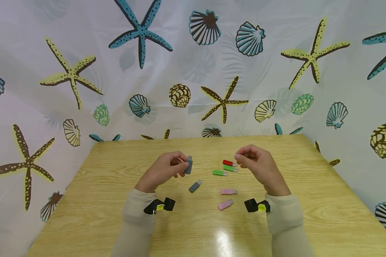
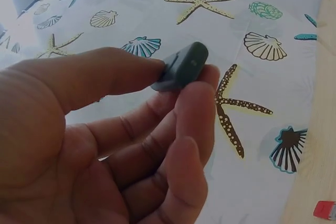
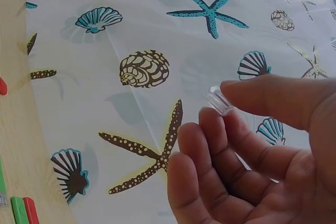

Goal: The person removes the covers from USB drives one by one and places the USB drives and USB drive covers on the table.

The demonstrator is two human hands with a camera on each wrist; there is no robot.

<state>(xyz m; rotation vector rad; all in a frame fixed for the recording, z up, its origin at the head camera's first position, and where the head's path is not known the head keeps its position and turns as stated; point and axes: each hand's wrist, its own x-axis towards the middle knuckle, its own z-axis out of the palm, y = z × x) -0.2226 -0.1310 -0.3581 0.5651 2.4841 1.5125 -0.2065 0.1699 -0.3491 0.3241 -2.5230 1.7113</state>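
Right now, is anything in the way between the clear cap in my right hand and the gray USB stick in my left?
Nothing visible stands between the clear cap and the gray stick. A red stick and two green sticks lie on the table below; your left hand and right hand appear raised above it.

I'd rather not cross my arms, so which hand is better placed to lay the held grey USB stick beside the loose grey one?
Probably the left hand: it pinches the held grey stick, and the loose grey stick lies nearby. The right hand is farther off, pinching a small clear piece.
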